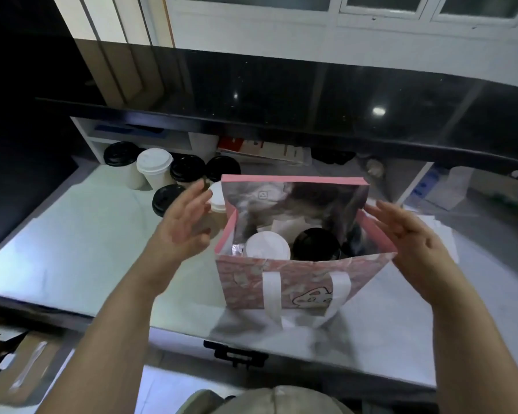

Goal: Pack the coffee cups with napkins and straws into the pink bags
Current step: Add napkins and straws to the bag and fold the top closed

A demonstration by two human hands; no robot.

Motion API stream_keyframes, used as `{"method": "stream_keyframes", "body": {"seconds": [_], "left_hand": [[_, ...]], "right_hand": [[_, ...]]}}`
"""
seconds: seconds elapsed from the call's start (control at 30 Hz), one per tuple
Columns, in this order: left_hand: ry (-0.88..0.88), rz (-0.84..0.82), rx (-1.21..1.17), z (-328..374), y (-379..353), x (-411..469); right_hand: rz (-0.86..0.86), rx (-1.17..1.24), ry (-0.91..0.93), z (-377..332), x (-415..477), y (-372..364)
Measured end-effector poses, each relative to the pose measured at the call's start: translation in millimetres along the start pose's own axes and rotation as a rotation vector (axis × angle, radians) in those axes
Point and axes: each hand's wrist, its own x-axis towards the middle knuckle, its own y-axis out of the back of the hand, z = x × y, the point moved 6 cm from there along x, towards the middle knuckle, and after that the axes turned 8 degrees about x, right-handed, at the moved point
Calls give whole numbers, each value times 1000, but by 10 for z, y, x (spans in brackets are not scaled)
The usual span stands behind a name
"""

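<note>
A pink bag (248,279) with white handles and a silver lining stands open on the white counter. Inside it sit a white-lidded cup (268,245), a black-lidded cup (316,244) and a pale napkin (290,227) behind them. My left hand (186,218) hovers open just left of the bag's left wall, fingers spread, not touching it. My right hand (407,231) is open at the bag's right edge, its fingertips close to the rim. Neither hand holds anything.
Several lidded cups (154,165) with black and white lids stand behind my left hand, one white-lidded cup (217,201) right beside the bag. A black raised counter (281,94) overhangs the back. Shelves with boxes (263,149) lie beneath it. Cardboard boxes (21,372) sit lower left.
</note>
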Motion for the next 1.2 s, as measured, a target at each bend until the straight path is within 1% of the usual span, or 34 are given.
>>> {"method": "stream_keyframes", "body": {"seconds": [0.1, 0.13, 0.17, 0.2, 0.3, 0.37, 0.53, 0.67, 0.77, 0.9, 1.03, 1.13, 1.2], "left_hand": [[142, -228, 41, -314, -128, -244], [170, -271, 56, -379, -200, -298], [190, -276, 68, -430, -268, -325], [200, -244, 81, -468, -323, -329], [185, -41, 109, -528, -386, -246], [181, 64, 73, -574, -380, -190], [129, 150, 19, -554, -474, -19], [146, 237, -13, -538, -520, 101], [184, 270, -73, -577, -519, 127], [172, 222, -75, -637, -481, 74], [164, 183, 65, -789, -367, -66], [213, 157, 185, -982, -277, -231], [259, 163, 213, -1079, -228, -296]], "right_hand": [[-222, 86, -81, 300, -153, -130], [-228, 110, -122, 395, -188, -166], [-183, 120, -155, 484, -218, -175], [-103, 121, -167, 553, -235, -173], [154, 75, -105, 607, -306, -172], [218, 128, -61, 578, -367, -238], [409, 141, -9, 539, -494, -329], [577, 139, 16, 527, -611, -393], [628, 149, 28, 528, -682, -447], [616, 175, 46, 581, -769, -500], [612, 124, 12, 753, -889, -467], [610, 69, -36, 907, -1023, -449], [626, 17, -56, 971, -1092, -455]]}}
